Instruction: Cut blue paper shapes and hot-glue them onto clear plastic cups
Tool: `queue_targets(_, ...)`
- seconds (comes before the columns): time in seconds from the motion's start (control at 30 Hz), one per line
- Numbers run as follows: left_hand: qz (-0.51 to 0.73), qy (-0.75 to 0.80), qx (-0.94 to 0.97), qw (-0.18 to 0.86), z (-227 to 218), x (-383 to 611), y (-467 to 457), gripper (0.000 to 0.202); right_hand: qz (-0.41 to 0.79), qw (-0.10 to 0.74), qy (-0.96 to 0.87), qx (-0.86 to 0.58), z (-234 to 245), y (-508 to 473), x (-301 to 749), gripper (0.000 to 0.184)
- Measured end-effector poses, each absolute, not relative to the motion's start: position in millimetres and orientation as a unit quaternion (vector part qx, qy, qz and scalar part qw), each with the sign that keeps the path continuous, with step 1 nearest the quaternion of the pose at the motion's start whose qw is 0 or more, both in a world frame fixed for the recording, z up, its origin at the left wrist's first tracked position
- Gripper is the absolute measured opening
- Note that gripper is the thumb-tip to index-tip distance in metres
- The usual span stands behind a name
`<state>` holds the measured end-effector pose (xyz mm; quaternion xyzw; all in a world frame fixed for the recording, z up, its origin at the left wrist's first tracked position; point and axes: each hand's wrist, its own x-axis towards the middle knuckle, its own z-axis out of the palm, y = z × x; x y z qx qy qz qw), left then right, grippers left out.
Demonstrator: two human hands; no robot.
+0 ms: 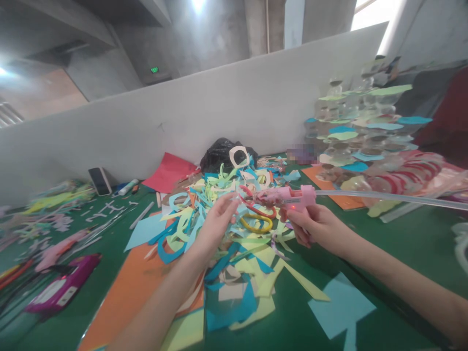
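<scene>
My right hand (310, 224) is wrapped round the handle of a pink hot glue gun (298, 196), which points left. A small red light glows on its side, and a long clear glue stick (380, 196) runs out of its back to the right. My left hand (221, 214) is raised close to the nozzle, its fingers pinched together; what they hold is too blurred to make out. Just by the nozzle a red curved piece (263, 212) shows, and a yellow ring (258, 225) lies below it. Beneath both hands spreads a heap of coloured paper scraps (186, 229).
A purple power bank (64, 285) and another pink glue gun (60, 251) lie at the left. A phone (99, 181) leans against the white partition (146, 117). A black plastic bag (223, 155) sits behind the scraps. Clear bottles with paper layers (358, 126) are stacked at the right.
</scene>
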<state>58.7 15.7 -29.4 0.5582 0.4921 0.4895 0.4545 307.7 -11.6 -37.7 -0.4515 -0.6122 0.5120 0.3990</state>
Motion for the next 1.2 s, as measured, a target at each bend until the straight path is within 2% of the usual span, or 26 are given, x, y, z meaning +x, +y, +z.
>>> queue_targets(1.2, 0.509, 0.484, 0.544, 0.459, -33.5, 59.6, 20.1, 0.048, 0.503, 0.380, -0.620, -0.467, -35.4, -12.4, 307.5, 0.051)
